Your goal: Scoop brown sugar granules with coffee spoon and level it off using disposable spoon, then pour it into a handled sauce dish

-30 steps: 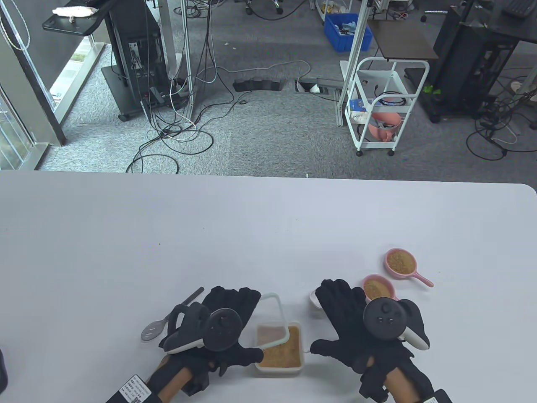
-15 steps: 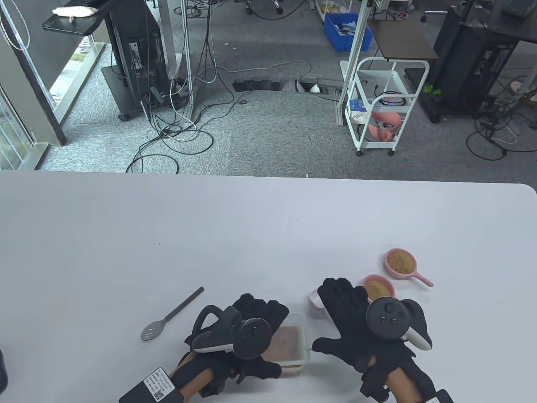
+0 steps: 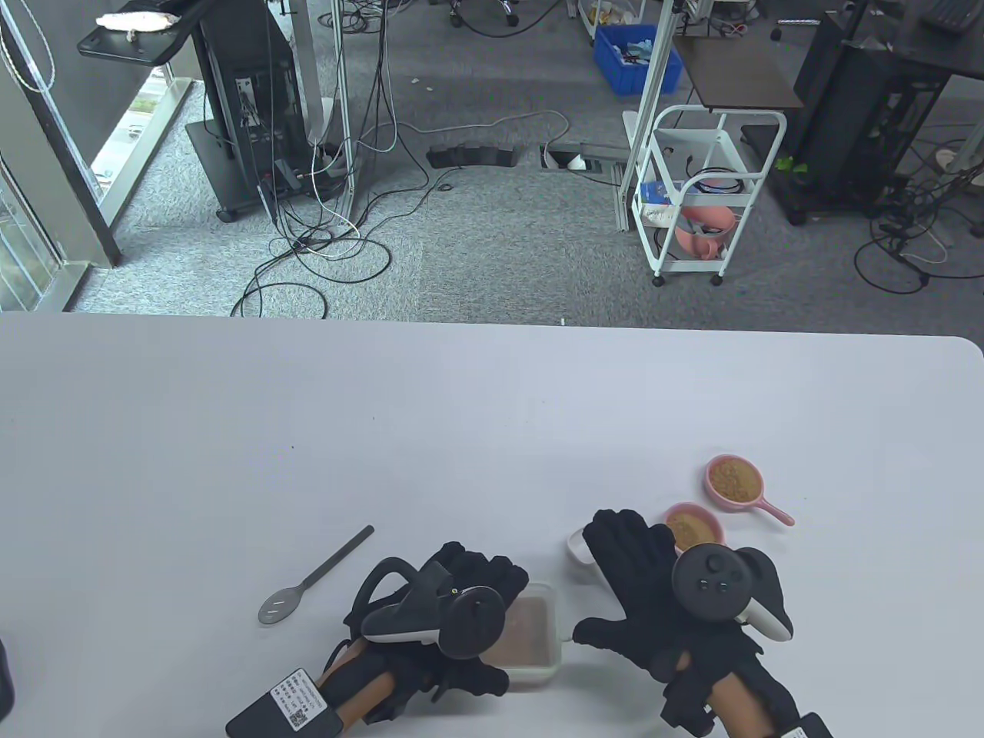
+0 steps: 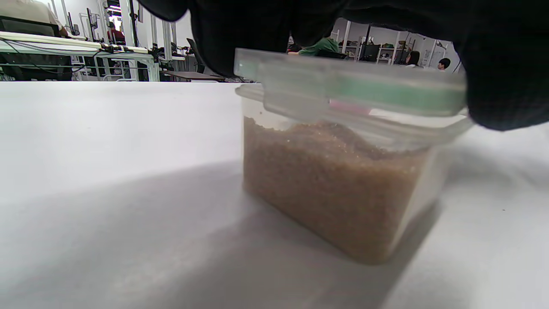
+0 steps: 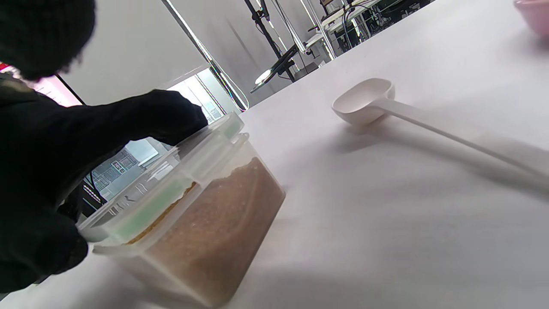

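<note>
Left hand [image 3: 453, 607]: lying over the lid [image 4: 351, 86] of the sugar tub [image 3: 538, 653], fingers pressing it from above, thumb curling at its edge. Right hand [image 3: 653, 592]: resting flat and spread on the tabletop [image 3: 461, 430], grasping nothing, covering the white spoon [image 5: 364, 101]. Tub: holding brown sugar [image 4: 334, 184]. Two pink dishes [image 3: 734, 480] sitting right, holding sugar. Grey spoon [image 3: 307, 580] lying left. Wrist label unreadable.

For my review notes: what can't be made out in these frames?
- Whether the lid is latched: left hand covers it in every view.
- Second sauce dish, its handle: right hand hides it, table view.
- White spoon, handle end: cut off by the right wrist view's edge.
- Right fingertips' contact with the table: hidden under the hand.
</note>
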Motion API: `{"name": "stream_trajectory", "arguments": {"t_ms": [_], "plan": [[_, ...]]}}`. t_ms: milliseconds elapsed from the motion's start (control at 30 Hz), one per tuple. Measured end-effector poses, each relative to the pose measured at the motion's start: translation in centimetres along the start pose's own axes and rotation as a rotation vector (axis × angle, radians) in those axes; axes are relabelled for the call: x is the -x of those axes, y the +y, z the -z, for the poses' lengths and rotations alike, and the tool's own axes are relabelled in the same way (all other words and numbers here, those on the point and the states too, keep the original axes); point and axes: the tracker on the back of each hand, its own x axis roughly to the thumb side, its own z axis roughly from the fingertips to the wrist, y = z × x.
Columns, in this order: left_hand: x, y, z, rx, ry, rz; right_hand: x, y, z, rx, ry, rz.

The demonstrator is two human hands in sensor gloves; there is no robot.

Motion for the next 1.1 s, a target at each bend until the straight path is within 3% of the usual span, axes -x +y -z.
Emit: {"name": "stream_trajectory", "arguments": {"t_ms": [1100], "plan": [[-0.09,-0.07,-0.66,0.019,0.034,0.002,0.05,0.21,0.09,-0.018,0.006,-0.004]]}}
